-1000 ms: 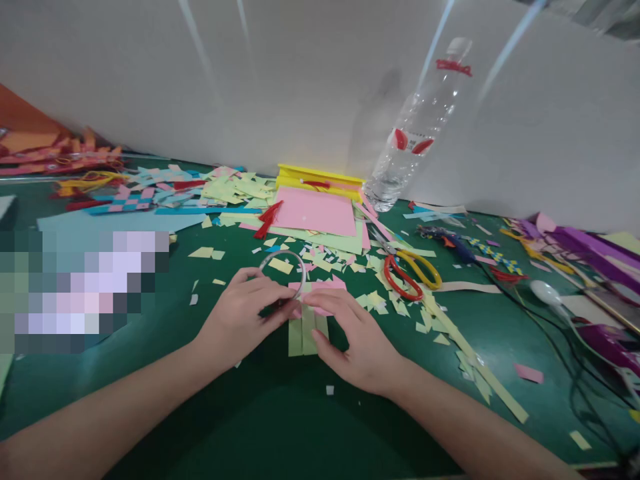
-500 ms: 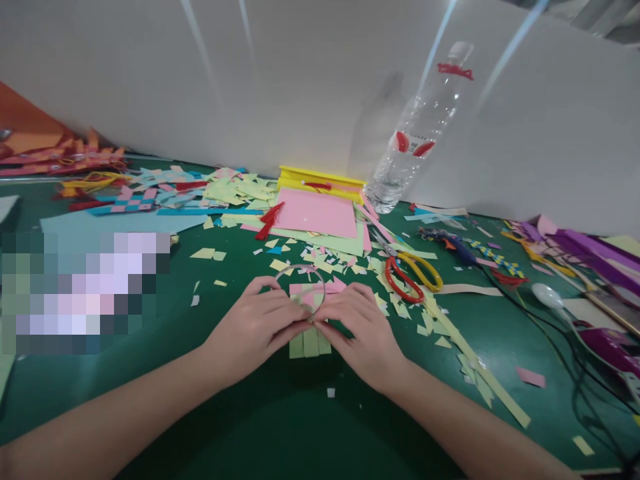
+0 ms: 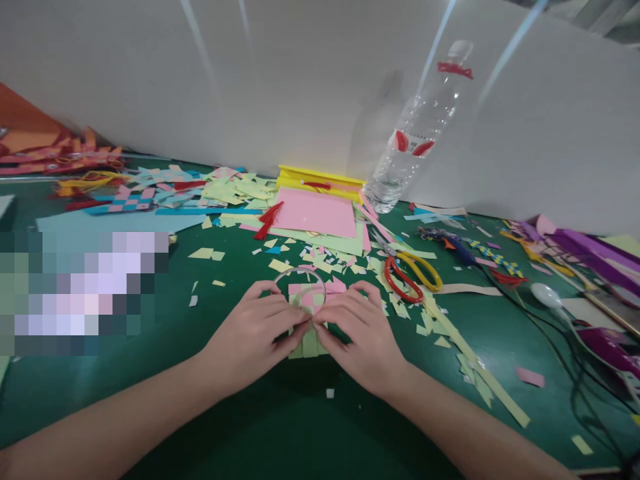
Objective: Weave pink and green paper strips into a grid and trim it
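Between the fingertips of both my hands is a thin, clear ring [image 3: 300, 270] that looks like a roll of tape. My left hand [image 3: 253, 330] pinches its near side with thumb and fingers closed. My right hand [image 3: 364, 333] meets it there, thumb and forefinger pressed together at the same edge. Whether a loose end of tape is between the fingertips is too small to tell. Beneath the hands lies a piece of woven paper [image 3: 311, 345], pink and pale green strips crossing, partly hidden by my fingers.
Scissors [image 3: 410, 275] with red and yellow handles lie to the right, among paper scraps. Behind are pink paper sheets [image 3: 315, 213] and a tilted plastic bottle [image 3: 415, 137] against the grey partition. A glue gun [image 3: 607, 350] and cable lie far right.
My hands stay almost in place, fingertips shifting slightly at the ring's near edge. My right hand's fingertips have eased a little apart from the woven paper's view, exposing more pink squares.
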Demonstrator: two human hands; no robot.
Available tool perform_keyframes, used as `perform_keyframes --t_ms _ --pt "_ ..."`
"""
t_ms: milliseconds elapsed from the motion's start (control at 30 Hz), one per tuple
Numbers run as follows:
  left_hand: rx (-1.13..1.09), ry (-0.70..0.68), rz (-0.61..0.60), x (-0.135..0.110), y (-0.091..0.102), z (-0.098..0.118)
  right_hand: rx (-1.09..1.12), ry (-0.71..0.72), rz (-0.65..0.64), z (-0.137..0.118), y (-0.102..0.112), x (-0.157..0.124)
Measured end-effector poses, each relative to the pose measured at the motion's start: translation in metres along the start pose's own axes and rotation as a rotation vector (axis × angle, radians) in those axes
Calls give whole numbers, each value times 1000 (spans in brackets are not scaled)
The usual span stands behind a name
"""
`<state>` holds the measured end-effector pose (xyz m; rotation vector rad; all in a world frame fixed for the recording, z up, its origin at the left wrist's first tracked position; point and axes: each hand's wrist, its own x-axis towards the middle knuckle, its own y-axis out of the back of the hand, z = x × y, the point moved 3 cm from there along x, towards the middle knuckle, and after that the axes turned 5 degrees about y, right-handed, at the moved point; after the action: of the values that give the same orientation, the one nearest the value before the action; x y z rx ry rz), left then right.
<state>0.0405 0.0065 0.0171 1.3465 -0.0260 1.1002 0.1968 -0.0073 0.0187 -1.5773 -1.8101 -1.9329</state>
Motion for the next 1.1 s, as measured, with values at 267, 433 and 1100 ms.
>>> perform_keyframes --t_ms 267,433,1100 --pt "11 -4 17 0 0 1 10 -31 7 -1 0 2" --pt "10 -12 19 0 2 4 3 3 29 -1 1 3" --pt "-260 105 -34 4 11 1 -130 214 64 -13 15 4"
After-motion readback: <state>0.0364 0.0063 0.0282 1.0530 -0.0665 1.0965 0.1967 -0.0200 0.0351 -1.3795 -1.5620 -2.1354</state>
